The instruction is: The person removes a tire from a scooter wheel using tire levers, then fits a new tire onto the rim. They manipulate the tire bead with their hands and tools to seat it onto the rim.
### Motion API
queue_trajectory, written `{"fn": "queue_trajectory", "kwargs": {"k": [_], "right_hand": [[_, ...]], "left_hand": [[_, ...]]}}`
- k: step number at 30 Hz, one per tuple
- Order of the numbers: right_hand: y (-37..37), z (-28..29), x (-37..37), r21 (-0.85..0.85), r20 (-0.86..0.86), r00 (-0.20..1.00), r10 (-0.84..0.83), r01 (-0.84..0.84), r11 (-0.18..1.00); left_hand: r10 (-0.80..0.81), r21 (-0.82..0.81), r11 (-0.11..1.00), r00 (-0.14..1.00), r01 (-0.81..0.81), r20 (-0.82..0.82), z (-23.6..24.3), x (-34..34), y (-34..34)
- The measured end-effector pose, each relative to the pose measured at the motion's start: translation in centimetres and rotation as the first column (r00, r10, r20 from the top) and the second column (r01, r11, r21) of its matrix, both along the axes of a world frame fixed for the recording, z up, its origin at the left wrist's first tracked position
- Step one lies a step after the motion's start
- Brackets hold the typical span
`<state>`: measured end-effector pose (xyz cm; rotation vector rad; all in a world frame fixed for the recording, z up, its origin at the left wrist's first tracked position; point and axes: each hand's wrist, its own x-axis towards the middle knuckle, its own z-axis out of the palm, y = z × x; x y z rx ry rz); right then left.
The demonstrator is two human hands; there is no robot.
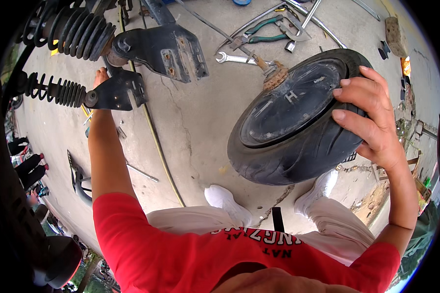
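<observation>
My right hand (371,112) grips the tire of a small black wheel (291,119), fingers over the side rim. The wheel is tilted, with its smooth hub cover facing up and left. A rusty axle end (274,73) sticks out of the hub. On the left, my left hand (100,77) is closed at a lower black metal bracket (120,93), which hides most of the palm. That slotted bracket joins a coil spring shock (56,90). Above it is a larger slotted bracket (164,51) with a thicker coil spring (76,34). The wheel is apart from both brackets.
Green-handled pliers (266,31), a wrench (237,59) and a socket tool (303,29) lie on the concrete beyond the wheel. A yellowish hose (156,141) runs along the ground beside my left arm. A brick (396,36) stands far right; a black curved part (78,176) lies left.
</observation>
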<state>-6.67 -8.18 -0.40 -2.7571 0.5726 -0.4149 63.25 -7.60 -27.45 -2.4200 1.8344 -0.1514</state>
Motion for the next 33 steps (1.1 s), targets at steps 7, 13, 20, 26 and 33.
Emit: {"fn": "queue_trajectory", "kwargs": {"k": [7, 13, 20, 26, 33], "right_hand": [[-0.3, -0.8, 0.6, -0.059, 0.034, 0.999, 0.027, -0.025, 0.998], [-0.9, -0.5, 0.7, -0.090, 0.049, 0.993, 0.112, -0.107, 0.990], [-3.4, -1.3, 0.5, -0.151, 0.117, 0.984, 0.135, -0.117, 0.982], [-4.6, -1.7, 1.6, -0.160, 0.188, 0.970, 0.151, -0.121, 0.980], [-4.5, -1.6, 0.4, -0.099, 0.231, 0.970, 0.071, -0.049, 0.994]], "left_hand": [[0.150, -0.087, 0.986, 0.979, -0.139, 0.136, 1.2, 4.5, 6.0], [0.628, 0.153, 0.661, 0.429, -0.735, -0.650, 3.9, -0.3, 19.8], [0.624, 0.593, 0.760, 0.042, -0.266, -0.780, 14.8, -24.9, 34.3], [0.097, 0.108, 0.990, 0.120, 0.093, -0.988, 24.5, -36.6, 27.5], [-0.393, -0.333, 0.910, 0.259, 0.248, -0.882, 28.7, -45.9, 9.6]]}}
